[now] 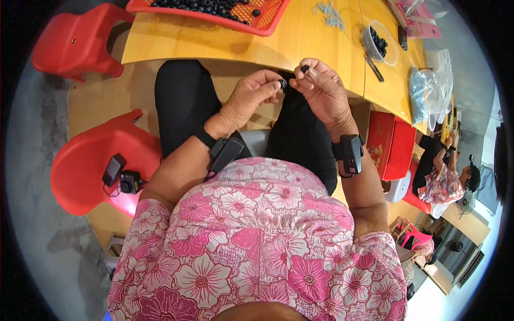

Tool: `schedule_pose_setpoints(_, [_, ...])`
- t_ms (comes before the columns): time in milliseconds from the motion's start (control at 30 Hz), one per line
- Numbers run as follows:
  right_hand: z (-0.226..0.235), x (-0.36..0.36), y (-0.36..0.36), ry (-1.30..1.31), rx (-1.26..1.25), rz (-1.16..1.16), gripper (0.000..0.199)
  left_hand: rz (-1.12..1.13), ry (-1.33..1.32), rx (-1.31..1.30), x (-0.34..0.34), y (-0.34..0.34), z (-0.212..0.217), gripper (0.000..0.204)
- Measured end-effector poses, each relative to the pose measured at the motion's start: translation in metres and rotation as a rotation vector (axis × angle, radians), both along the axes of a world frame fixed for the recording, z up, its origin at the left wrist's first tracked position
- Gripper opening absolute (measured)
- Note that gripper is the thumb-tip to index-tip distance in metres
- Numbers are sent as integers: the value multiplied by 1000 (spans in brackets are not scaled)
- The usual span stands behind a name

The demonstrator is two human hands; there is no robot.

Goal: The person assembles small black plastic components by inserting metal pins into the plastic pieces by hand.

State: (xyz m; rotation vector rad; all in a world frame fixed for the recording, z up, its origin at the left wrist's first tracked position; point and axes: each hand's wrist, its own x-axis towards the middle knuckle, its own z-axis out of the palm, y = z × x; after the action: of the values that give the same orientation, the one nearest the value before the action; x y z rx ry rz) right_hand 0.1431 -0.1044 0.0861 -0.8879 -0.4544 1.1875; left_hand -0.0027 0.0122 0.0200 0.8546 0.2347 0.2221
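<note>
My left hand (250, 97) pinches a small black round bead (282, 83) between thumb and fingertips. My right hand (323, 88) holds another small black bead (304, 68) at its fingertips, close beside the left hand. Both hands hover over my lap in black trousers, just in front of the edge of the yellow wooden table (225, 45). Each wrist carries a black strapped device.
A red mesh tray (267, 24) of black beads lies on the table's far side, with a clear bowl (375, 43) of beads and a pile of small metal parts (331, 15) to the right. Red plastic chairs (85, 166) stand at my left. A red box (393, 144) and another seated person (444, 171) are at right.
</note>
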Motion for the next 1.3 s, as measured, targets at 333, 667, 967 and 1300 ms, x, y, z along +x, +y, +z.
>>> schedule_pose_setpoints(333, [15, -38, -31, 131, 159, 59, 23, 23, -42, 79, -26, -12, 40, 21])
schedule_pose_setpoints(667, [38, -61, -46, 68, 212, -14, 19, -28, -111, 149, -55, -31, 75, 21])
schedule_pose_setpoints(967, [50, -75, -54, -13, 137, -115, 21, -19, -155, 130, -59, -33, 85, 20])
schedule_pose_setpoints(1300, [57, -83, -55, -69, 69, -128, 20, -20, -161, 62, -56, -37, 83, 19])
